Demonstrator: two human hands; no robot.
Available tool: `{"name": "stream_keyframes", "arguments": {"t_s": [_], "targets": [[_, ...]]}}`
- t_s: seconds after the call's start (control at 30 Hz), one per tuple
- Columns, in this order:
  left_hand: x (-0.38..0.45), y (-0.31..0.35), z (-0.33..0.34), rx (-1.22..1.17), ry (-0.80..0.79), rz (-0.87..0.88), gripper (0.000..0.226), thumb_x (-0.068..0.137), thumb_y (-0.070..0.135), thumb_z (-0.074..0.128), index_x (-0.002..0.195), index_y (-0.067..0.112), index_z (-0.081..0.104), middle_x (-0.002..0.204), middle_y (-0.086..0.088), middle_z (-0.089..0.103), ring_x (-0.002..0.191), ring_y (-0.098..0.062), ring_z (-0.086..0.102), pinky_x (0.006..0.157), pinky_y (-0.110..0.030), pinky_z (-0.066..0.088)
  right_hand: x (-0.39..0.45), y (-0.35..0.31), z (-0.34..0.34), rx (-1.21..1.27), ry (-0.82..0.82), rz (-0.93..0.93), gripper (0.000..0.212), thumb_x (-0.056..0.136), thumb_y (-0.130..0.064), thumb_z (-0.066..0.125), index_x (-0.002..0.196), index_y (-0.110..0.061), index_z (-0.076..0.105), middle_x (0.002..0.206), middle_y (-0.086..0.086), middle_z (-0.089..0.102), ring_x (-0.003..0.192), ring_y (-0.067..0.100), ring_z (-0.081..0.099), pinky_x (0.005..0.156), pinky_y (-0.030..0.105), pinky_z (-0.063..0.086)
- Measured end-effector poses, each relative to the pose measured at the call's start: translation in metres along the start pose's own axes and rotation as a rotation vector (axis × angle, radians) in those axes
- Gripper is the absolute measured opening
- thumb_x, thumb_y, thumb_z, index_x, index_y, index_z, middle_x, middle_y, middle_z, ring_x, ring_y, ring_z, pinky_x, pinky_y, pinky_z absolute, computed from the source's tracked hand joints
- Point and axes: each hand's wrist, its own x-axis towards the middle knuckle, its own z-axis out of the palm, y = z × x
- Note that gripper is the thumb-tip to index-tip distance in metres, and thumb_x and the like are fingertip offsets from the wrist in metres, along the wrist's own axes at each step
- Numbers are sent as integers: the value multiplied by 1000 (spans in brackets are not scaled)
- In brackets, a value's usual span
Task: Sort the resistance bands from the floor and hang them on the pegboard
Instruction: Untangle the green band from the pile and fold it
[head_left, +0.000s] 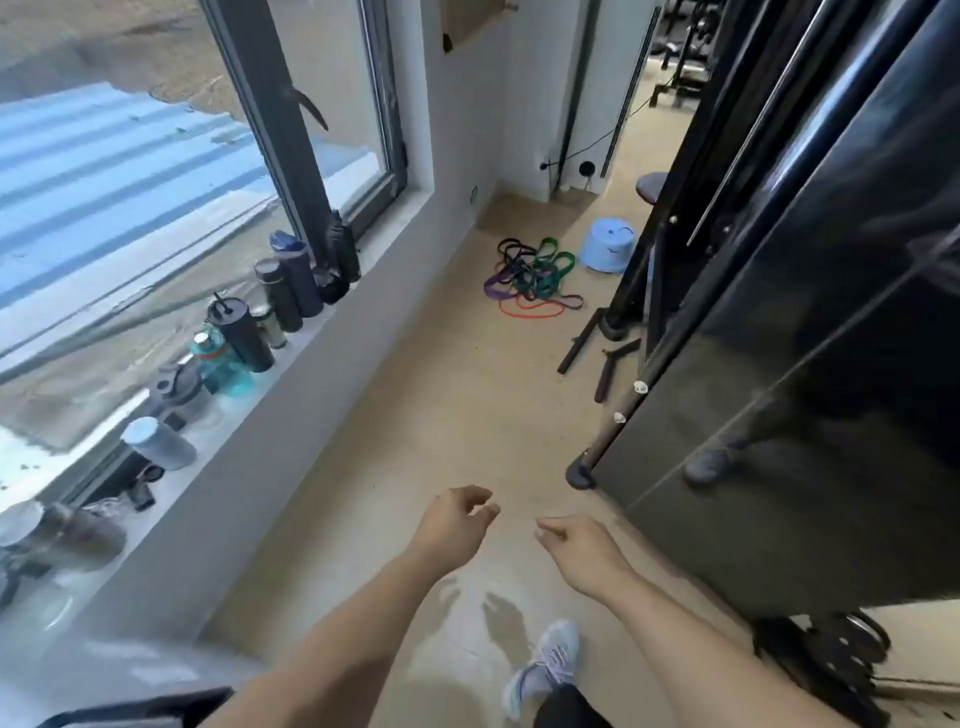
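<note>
While I look down the floor (415, 415) | left grip (454, 519) and right grip (576, 545) loosely curled, holding nothing | resistance bands (530, 273) tangled well ahead, near blue bucket (608, 251)

No text, label, brand or number can be read anywhere. The bottles (244, 332) on the windowsill (291, 364) and the blue bucket (608, 252) on the floor carry marks too small and blurred to make out.
</note>
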Motion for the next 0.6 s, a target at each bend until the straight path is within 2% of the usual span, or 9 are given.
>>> {"name": "stream_keyframes", "arguments": {"t_s": [0.07,0.13,0.2,0.37,0.47,0.6], "targets": [[41,12,-8,-28,6,-14,39,99,34,62,133,14,66,133,-2,68,125,-16,61,100,-22,42,34,-3,-19,-12,-4,-12,32,104,-28,57,129,-14,72,138,1,68,123,9,61,82,13,35],[79,30,-21,-34,37,-41,40,99,34,63,133,15,66,134,-2,67,125,-18,62,104,-26,44,68,-9,-45,-71,-16,-12,32,105,-27,55,128,-12,72,135,4,70,124,17,63,79,20,39],[116,52,-34,-37,78,-78,39,98,34,64,131,15,67,133,-3,68,123,-18,62,102,-25,44,105,-15,-69,-92,-24,1,32,105,-25,54,123,-6,72,131,9,71,124,25,62,91,26,43],[190,95,-64,-93,109,-123,35,99,30,64,128,12,68,128,-6,70,123,-20,62,99,-23,43,187,-30,-117,-56,-65,41,38,104,-28,55,137,-14,67,146,1,61,140,19,52,108,20,38],[236,110,-77,-104,116,-125,36,99,32,63,128,12,69,128,-5,70,123,-19,62,101,-24,44,232,-43,-140,-42,-77,43,38,104,-29,56,137,-16,67,146,0,61,139,18,53,109,19,38],[308,121,-96,-114,89,-138,39,97,35,64,129,14,69,129,-6,70,124,-19,62,103,-25,44,301,-61,-159,-13,-80,88,37,100,-32,59,133,-20,70,142,-2,65,132,18,59,101,19,43]]}}
